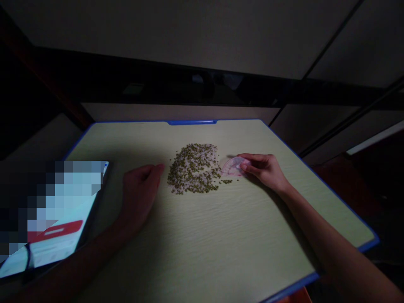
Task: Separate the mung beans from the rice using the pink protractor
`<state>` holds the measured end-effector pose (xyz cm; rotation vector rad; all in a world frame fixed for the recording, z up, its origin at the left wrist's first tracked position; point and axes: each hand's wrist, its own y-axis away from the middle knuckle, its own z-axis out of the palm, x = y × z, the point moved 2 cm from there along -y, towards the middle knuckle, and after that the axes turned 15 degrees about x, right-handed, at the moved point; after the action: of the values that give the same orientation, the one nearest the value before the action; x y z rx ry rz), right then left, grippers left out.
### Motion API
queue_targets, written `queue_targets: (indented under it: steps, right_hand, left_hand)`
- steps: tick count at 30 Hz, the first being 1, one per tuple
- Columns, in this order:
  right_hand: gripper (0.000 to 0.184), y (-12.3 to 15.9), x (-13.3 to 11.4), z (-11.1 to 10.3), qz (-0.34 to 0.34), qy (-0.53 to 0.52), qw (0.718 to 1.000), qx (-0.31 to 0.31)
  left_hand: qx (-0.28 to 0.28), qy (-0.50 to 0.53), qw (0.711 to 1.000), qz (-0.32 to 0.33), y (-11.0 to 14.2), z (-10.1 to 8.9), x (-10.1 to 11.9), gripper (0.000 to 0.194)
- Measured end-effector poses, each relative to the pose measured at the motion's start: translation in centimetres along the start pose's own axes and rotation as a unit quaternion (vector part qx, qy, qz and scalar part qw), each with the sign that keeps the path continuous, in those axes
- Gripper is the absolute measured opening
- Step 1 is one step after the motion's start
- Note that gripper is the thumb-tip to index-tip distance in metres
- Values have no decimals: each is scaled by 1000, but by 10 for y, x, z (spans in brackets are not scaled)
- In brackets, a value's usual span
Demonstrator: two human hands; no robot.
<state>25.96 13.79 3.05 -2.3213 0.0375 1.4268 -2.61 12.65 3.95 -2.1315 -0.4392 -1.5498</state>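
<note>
Dim grey panels (170, 25) fill the upper part of the frame, and below them my desk (221, 235), pale-topped with a blue rim, spreads across the middle and bottom. A lit screen (59, 229), partly pixelated, stands at the lower left. In the centre of the frame lies a loose pile (189, 166) of small green and whitish grains, spread in one rough patch. My left hand (142, 187), shadowed, is just left of it, fingers curled closed; I cannot tell whether anything is inside. My right hand (265, 168), right of centre, pinches a clear protractor (232, 166) between thumb and fingers, its curved edge upward in the frame and its left end at the pile's right edge. Smallest of all, a few stray green grains (227, 182) lie just below the protractor.
</note>
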Motion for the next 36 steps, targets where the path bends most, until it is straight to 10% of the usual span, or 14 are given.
queue_targets:
  steps: [36]
  right_hand:
    - [29,2,-5,7,-13,-28,1000,-6]
  left_hand:
    - [-1,-13,1000,-10,2,-2,3,38]
